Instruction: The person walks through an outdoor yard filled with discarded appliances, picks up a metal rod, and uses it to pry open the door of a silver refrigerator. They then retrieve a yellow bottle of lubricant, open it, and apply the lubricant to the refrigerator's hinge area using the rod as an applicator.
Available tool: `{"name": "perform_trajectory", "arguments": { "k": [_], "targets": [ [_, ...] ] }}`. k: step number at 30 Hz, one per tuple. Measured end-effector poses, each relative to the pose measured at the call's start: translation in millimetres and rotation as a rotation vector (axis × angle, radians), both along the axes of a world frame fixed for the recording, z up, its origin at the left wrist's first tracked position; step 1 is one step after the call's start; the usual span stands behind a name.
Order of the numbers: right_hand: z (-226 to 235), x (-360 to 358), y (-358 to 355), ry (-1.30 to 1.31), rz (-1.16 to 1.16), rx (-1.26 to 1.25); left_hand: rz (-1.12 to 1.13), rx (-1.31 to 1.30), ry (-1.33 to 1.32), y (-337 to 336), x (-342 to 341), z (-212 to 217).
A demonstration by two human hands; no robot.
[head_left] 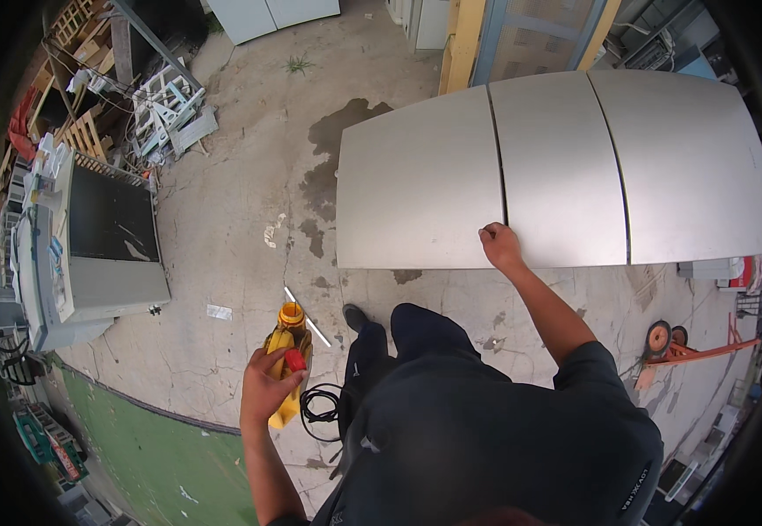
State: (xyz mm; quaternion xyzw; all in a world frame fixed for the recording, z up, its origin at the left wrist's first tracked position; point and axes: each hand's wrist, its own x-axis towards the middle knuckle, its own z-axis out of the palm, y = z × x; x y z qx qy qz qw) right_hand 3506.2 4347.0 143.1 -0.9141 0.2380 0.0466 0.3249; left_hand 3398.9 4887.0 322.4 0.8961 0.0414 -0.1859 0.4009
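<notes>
My left hand (267,386) is closed around a yellow tool (283,340) with a round, orange-rimmed end and a red part beside my thumb; I cannot make out its exact kind. Black cable (320,412) lies coiled just to the right of it. My right arm reaches out over a large silver metal cabinet (416,184), split into three panels by two dark seams. Near the left seam, by the cabinet's near edge, my right hand (502,247) has its fingers curled in. Whatever they may hold is hidden.
A white-sided appliance (113,285) stands at the left, with scrap wood and metal (166,110) behind. A pale rod (308,317) lies on the stained concrete. Green flooring (162,456) covers the lower left. An orange hand truck (697,352) lies at the right.
</notes>
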Motion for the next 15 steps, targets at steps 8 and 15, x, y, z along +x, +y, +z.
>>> {"name": "perform_trajectory", "arguments": {
  "k": [8,15],
  "targets": [
    [29,169,-41,-0.015,0.181,-0.618,-0.038,0.009,0.058,28,116,-28],
    [42,338,-106,0.282,0.186,-0.847,0.079,0.003,0.185,36,177,-33]
  ]
}}
